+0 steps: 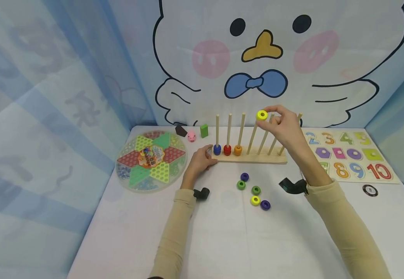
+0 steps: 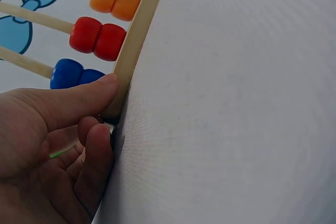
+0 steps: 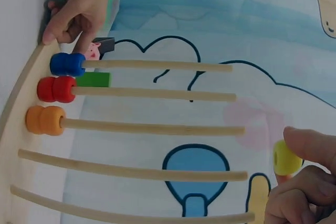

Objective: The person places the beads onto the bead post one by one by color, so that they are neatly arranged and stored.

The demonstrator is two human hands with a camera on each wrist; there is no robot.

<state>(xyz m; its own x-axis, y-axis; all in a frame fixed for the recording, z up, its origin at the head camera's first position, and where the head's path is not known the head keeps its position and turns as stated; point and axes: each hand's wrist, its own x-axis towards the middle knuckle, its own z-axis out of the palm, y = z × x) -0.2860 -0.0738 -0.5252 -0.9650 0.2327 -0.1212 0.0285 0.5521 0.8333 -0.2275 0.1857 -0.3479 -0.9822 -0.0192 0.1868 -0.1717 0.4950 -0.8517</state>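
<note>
A wooden peg stand (image 1: 254, 159) has a row of upright pegs on a long base. Its first three pegs carry blue beads (image 1: 217, 150), red beads (image 3: 56, 89) and orange beads (image 2: 115, 0), two of each. My left hand (image 1: 199, 162) grips the left end of the base, thumb on the near edge. Between thumb and fingers, my right hand (image 1: 285, 126) pinches a yellow bead (image 3: 286, 158). That bead hangs just above the tip of the fourth peg (image 3: 131, 171), apart from it. The peg's lower part shows bare.
In front of the stand lie loose beads: purple (image 1: 265, 205), green (image 1: 256, 190) and yellow (image 1: 255, 200). At left is a round Chinese checkers board (image 1: 151, 161); a number puzzle board (image 1: 352, 155) lies right. Behind stand a green block (image 1: 204, 131) and a pink pig figure (image 1: 191, 136).
</note>
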